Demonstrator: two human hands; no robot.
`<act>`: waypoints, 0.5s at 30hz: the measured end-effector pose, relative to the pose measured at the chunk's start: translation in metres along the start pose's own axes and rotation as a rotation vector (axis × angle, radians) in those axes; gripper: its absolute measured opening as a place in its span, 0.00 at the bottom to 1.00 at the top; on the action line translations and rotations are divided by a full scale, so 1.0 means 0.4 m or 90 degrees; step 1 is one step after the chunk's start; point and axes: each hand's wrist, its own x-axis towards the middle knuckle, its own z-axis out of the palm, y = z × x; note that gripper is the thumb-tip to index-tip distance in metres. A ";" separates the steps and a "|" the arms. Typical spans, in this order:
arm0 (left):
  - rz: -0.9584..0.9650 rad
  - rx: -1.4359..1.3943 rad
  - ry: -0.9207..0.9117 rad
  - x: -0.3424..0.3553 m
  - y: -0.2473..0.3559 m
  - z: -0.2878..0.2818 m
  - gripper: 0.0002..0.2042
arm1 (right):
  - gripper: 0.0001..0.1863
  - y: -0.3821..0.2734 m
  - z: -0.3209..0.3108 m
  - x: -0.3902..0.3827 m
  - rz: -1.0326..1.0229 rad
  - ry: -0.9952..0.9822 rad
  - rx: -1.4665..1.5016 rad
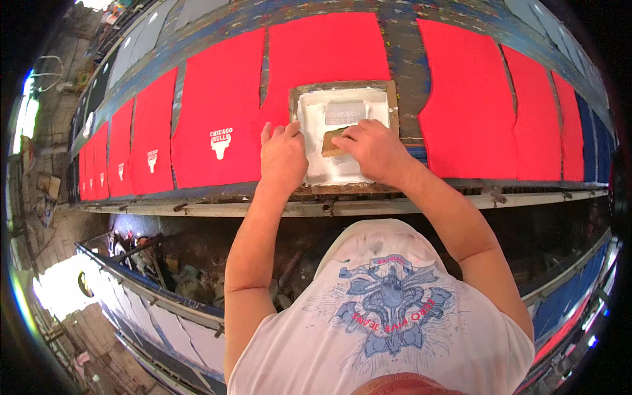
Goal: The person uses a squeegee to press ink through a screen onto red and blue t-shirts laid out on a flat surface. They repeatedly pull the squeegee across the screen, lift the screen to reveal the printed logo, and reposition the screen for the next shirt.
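Observation:
A wooden-edged printing screen lies on a red fabric piece, its inside coated with white ink around a pale stencil area. My left hand grips the screen's left edge with bent fingers. Inside the frame, my right hand holds a small brown squeegee against the mesh, just below the lettered part of the stencil. The fingers partly cover the squeegee. Left of the screen, another red piece bears a white bull-head print.
More printed red pieces run leftward along the long table. Plain red pieces lie to the right, with dark blue ones beyond. A rail follows the near edge. Behind me stands another table with white fabric.

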 end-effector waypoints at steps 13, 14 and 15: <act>0.043 -0.087 0.093 -0.016 -0.051 0.040 0.16 | 0.25 -0.152 0.022 -0.118 0.037 0.040 0.043; 0.041 -0.092 0.092 -0.020 -0.055 0.040 0.16 | 0.25 -0.154 0.019 -0.125 0.040 0.038 0.049; 0.053 -0.096 0.114 -0.020 -0.057 0.039 0.16 | 0.25 -0.159 0.019 -0.132 0.034 0.035 0.057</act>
